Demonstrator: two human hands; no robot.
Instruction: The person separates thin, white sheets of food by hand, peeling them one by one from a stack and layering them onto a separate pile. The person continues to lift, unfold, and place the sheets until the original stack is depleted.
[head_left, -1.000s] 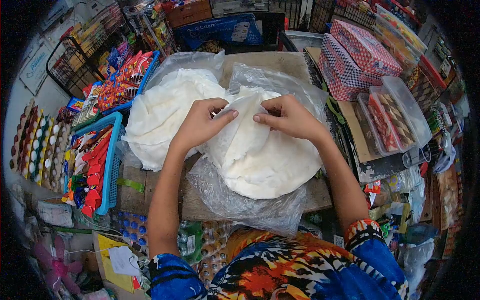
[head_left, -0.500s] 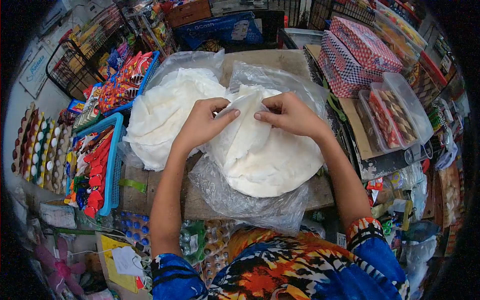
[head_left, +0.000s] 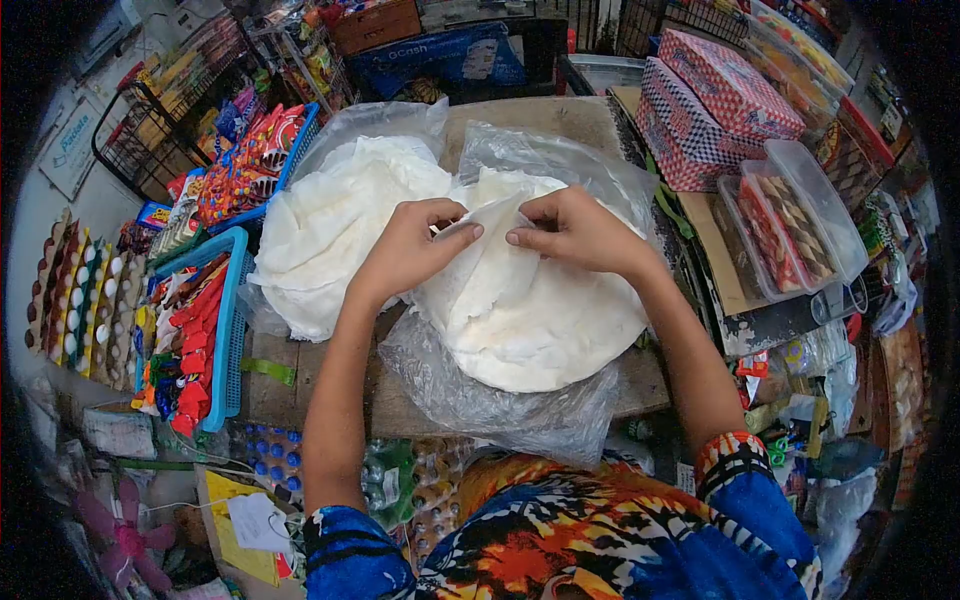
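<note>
A round stack of thin white spring roll wrappers [head_left: 545, 340] lies on a clear plastic bag [head_left: 490, 405] on the wooden table. My left hand [head_left: 415, 245] pinches the raised edge of the top wrapper [head_left: 475, 260], which is lifted and folded into creases. Opposite it, my right hand [head_left: 580, 230] has thumb and forefinger closed on the same sheet, a few centimetres away. To the left sits a looser, crumpled pile of wrappers [head_left: 335, 230], also on plastic. My left forearm passes just beside that pile.
Blue baskets of snack packs [head_left: 235, 330] and egg trays [head_left: 80, 300] stand on the left. Checkered boxes [head_left: 720, 110] and clear tubs of rolled wafers [head_left: 790, 225] are at right. Bottles [head_left: 275, 455] stand below the table's front edge.
Both hands stay at the lifted wrapper with only slight finger shifts. My right hand has edged a little to the left, and the sheet's creases have changed slightly.
</note>
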